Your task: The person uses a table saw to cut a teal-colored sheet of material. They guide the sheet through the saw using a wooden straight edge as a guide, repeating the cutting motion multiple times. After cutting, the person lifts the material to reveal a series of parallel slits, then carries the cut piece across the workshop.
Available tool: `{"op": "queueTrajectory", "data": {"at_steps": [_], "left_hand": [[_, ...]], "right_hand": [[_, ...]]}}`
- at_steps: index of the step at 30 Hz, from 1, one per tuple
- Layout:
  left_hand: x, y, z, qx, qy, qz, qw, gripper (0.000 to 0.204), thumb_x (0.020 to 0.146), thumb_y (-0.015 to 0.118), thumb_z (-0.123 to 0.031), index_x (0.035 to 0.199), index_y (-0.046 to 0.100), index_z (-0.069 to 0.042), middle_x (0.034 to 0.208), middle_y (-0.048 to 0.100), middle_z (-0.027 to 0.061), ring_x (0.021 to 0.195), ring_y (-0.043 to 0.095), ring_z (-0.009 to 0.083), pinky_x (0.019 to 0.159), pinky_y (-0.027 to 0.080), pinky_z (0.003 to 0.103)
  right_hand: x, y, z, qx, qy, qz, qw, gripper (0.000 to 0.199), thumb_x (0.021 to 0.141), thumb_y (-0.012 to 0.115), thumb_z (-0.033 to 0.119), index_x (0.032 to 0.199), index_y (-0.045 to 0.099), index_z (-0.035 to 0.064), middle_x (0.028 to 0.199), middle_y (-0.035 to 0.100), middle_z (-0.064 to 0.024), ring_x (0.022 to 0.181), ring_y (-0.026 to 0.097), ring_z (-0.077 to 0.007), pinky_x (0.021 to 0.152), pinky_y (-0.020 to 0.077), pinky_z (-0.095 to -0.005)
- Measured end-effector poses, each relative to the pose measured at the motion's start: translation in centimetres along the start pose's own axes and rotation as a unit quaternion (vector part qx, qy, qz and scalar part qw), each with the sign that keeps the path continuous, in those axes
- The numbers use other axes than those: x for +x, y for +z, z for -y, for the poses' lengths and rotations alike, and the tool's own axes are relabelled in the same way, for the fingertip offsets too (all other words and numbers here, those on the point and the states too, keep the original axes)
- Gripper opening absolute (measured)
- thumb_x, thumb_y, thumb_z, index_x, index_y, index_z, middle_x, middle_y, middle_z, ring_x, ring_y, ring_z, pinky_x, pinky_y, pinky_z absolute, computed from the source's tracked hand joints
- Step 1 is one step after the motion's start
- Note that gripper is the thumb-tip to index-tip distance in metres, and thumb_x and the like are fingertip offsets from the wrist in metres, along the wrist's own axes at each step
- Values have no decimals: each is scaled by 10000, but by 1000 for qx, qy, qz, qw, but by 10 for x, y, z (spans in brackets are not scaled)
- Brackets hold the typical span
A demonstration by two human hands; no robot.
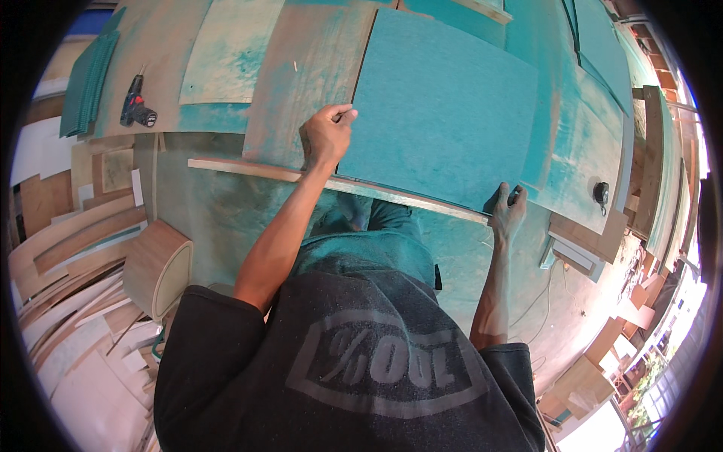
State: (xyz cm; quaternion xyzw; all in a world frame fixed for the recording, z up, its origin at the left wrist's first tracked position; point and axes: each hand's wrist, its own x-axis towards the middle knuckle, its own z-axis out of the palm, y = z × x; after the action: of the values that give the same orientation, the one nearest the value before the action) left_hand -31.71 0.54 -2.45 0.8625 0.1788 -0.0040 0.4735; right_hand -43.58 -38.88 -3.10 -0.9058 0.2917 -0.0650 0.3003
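Note:
A large teal board (444, 105) lies flat on a wide work surface in front of me. My left hand (327, 135) grips its near left corner, fingers curled over the edge. At the near right corner my right hand (506, 211) holds the board's edge, fingers wrapped around it. Just under the board's near edge a long thin wooden strip (248, 169) runs across the surface. My black shirt fills the lower middle of the view.
A cordless drill (135, 105) lies at the far left beside a stack of teal sheets (86, 75). Several plywood sheets (226, 53) cover the surface. A small black object (600, 192) sits to the right. Wooden offcuts and a curved wooden piece (158, 267) pile up at the left.

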Motion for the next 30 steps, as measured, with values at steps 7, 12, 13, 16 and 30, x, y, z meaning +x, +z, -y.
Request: {"op": "queueTrajectory", "data": {"at_steps": [7,12,13,16,30], "left_hand": [[3,-3,5,13,6,3,1000,247,903,800,-252,1078,803,-77,910,787,130,828,751,215,744,563,354],[2,-7,10,50,29,9,998,236,901,800,-246,1056,803,-69,877,783,130,813,757,227,733,560,353],[2,-6,8,52,32,10,998,232,901,800,-245,1051,803,-68,873,783,131,811,757,230,732,560,354],[-1,-11,2,53,-20,41,998,222,926,768,-253,1053,796,-74,944,787,126,888,762,260,780,578,382],[-5,-21,-3,101,18,90,991,224,934,737,-245,1063,778,-67,957,778,130,890,749,306,811,560,428]], "right_hand": [[1,2,-2,16,-14,-4,1000,415,974,708,340,1126,600,-32,730,562,-100,685,533,-201,665,470,-368],[0,2,1,25,16,0,1000,372,956,710,315,1086,596,-15,728,563,-102,666,522,-205,653,465,-376],[0,0,2,24,19,-1,1000,364,953,708,312,1075,594,-11,726,566,-107,663,524,-210,653,467,-381],[0,0,4,20,22,-2,1000,364,928,700,322,1050,588,-2,725,587,-150,678,580,-277,684,489,-410],[-1,-4,20,-76,33,1,997,468,885,692,406,1088,657,-14,881,685,-267,856,692,-391,789,528,-467]]}}
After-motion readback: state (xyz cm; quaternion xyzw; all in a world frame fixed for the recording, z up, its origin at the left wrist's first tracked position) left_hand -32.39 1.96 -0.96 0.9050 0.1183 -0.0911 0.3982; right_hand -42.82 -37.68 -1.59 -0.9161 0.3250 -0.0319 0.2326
